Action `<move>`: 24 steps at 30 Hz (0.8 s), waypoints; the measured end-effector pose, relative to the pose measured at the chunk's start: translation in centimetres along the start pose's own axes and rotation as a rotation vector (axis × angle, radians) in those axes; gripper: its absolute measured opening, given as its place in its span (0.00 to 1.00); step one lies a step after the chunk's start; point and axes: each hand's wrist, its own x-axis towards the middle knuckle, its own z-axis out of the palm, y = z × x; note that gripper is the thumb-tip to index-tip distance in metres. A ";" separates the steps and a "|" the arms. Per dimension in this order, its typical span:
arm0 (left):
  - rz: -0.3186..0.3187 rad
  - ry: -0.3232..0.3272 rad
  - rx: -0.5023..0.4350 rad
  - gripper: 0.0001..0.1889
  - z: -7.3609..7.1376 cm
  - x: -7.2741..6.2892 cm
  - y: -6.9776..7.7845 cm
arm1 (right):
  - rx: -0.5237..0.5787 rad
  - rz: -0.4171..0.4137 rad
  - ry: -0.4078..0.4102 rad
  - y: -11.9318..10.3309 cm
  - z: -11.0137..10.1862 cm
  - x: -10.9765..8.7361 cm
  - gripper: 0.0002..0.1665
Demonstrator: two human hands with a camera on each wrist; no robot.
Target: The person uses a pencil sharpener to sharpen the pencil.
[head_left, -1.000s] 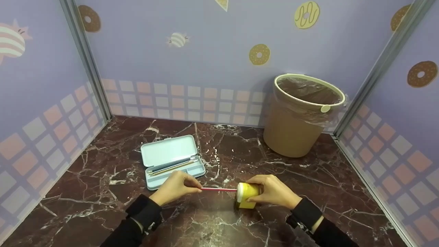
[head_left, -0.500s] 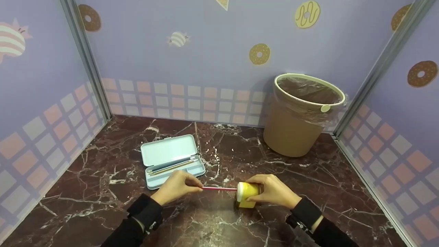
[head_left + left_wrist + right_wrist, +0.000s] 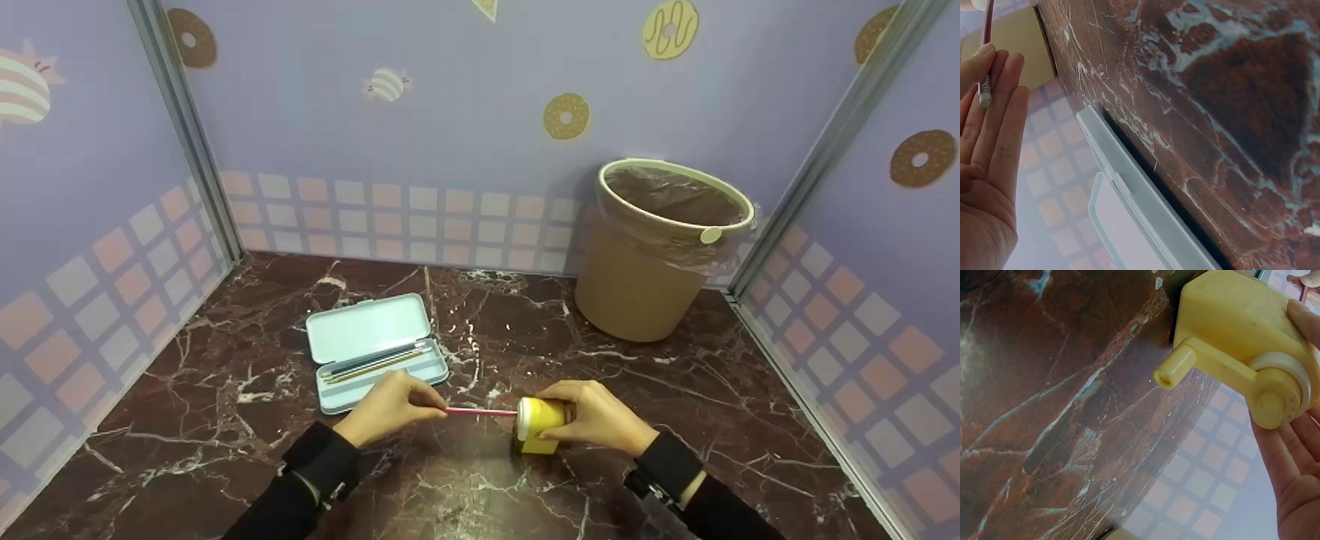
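Note:
My left hand [image 3: 390, 409] pinches a pink-red pencil [image 3: 480, 412] between thumb and fingers near its eraser end. In the left wrist view the pale eraser [image 3: 985, 100] sticks out past the thumb. The pencil lies level, and its far end is hidden inside a yellow crank pencil sharpener [image 3: 541, 427]. My right hand [image 3: 604, 416] grips the sharpener's body, thumb on the near side and fingers over the far side. At the sharpener's back, the right wrist view shows the crank handle [image 3: 1176, 367], which no finger touches.
Left of the sharpener, an open light-blue pencil case [image 3: 371, 330] holds several pencils [image 3: 379, 364]. A brown bin [image 3: 637, 285] with a plastic liner stands at the back right. Small white flecks dot the dark marble tabletop [image 3: 480, 495]. Patterned walls enclose the back and sides.
The left hand has slid slightly right, and a little less of the pencil shows between it and the sharpener. The right hand and sharpener have hardly moved.

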 end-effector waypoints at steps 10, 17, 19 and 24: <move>0.001 -0.008 -0.004 0.06 0.1 0.4 0.3 | 0.006 0.018 -0.008 -0.1 -0.2 0.1 0.27; 0.021 -0.021 -0.012 0.05 0.4 0.6 0.5 | 0.002 0.003 -0.002 0.1 0.0 0.1 0.27; 0.021 -0.027 -0.017 0.05 0.6 0.6 0.5 | 0.000 0.001 -0.003 0.1 0.0 0.1 0.27; 0.024 -0.036 -0.016 0.05 0.8 0.8 0.5 | 0.010 0.012 -0.010 0.0 0.0 0.0 0.28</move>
